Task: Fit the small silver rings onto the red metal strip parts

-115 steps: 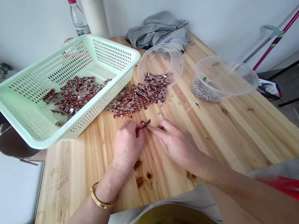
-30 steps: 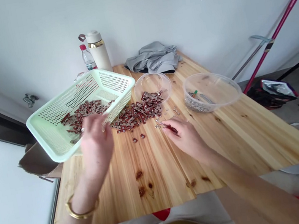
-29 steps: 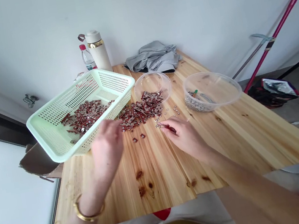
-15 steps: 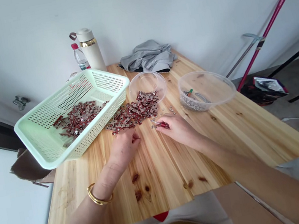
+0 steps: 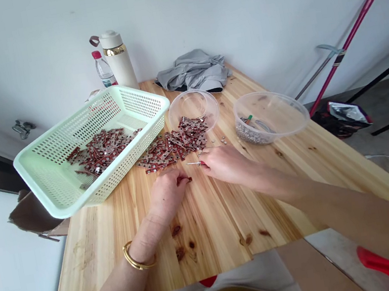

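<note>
My left hand (image 5: pixel 169 187) is closed near the middle of the table, pinching a small reddish-brown strip (image 5: pixel 189 180) whose end pokes out past the fingertips. Wrapped in my right hand (image 5: pixel 222 161) is a thin metal-tipped tool (image 5: pixel 194 163) with a red handle, its point facing left towards the strip. Just beyond both hands lies a pile of reddish-brown strips (image 5: pixel 165 149) with shiny round metal spots. A few small metal pieces (image 5: pixel 223 141) are scattered beyond my right hand. Fingers hide most of the held strip and the tool's handle.
A pale green basket (image 5: pixel 101 192) with more strips stands on the left. Behind the pile is a clear round bowl (image 5: pixel 209 100); another clear tub (image 5: pixel 291 129) with small metal parts sits right. A white flask (image 5: pixel 122 65), a bottle (image 5: pixel 103 70) and grey cloth (image 5: pixel 196 70) are at the back.
My left hand has shifted slightly right, and the strip's end now shows. The tool in my right hand has moved left, its point closer to the left hand.
</note>
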{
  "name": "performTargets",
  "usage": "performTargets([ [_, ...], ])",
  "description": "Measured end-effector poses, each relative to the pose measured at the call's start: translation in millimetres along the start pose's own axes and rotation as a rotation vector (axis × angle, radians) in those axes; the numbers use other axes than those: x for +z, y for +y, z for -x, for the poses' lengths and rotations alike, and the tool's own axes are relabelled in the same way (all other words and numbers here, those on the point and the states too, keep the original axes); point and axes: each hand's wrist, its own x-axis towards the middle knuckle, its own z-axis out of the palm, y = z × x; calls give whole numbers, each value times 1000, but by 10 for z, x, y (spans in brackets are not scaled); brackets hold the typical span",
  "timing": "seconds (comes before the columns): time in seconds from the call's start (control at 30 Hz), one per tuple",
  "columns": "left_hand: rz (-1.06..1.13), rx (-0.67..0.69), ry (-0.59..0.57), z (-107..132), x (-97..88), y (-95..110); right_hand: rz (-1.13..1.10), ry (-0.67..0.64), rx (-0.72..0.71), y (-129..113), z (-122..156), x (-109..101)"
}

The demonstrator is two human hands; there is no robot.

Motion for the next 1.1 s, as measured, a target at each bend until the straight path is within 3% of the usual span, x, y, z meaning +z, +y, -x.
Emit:
performTargets([
  [0.23, 9, 5, -3, 4, -8, 31, -319, 1, -59, -134, 90, 137],
  [0.6, -3, -3, -9, -15, -10, 28, -311, 45, -40, -170, 144, 246],
  [0.8, -78, -79, -1, -3, -17, 75, -92, 128, -71, -218, 267, 377],
  [0.93, -53, -96, 5, 7, -19, 92, 11, 99, -106, -274, 380, 409],
  [1.1, -53, -86, 20, 28, 2, 54, -51, 20, -118, -320, 458, 318],
])
